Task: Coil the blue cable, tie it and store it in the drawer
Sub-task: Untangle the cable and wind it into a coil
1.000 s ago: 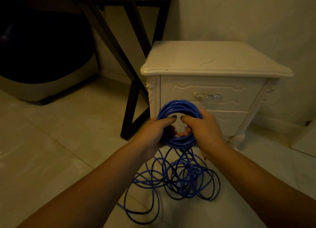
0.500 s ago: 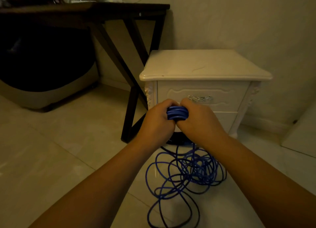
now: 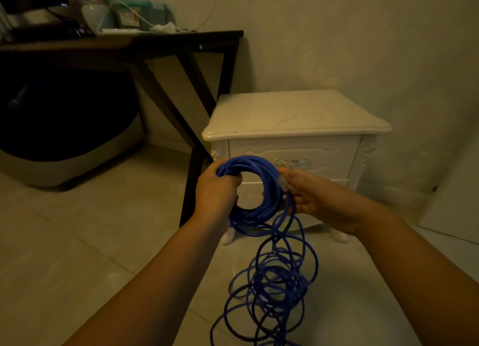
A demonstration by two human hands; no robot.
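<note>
1. Left grip (image 3: pixel 215 192) is clenched round the left side of the blue cable (image 3: pixel 269 174), with its fingers curled through the opening of the wound ring.
2. Right grip (image 3: pixel 318 200) pinches the cable at the ring's right edge, thumb on top and fingers curled beneath. One strand runs down out of it.
3. Between the two grips the wound part of the cable stands as an upright ring, held in the air.
4. Below the right grip the rest of the cable drops away and lies in loose loops (image 3: pixel 280 281) on the tiled floor (image 3: pixel 77 242), nearer the person than either grip.
5. Just beyond the grips stands a white nightstand (image 3: pixel 298 117). Its top drawer (image 3: pixel 334 156) is closed, and the metal handle (image 3: pixel 291 162) sits just above the right grip's thumb.
6. Up and to the left of the left grip is a dark worktop (image 3: pixel 129 44). The things on it are too dim to tell apart.
</note>
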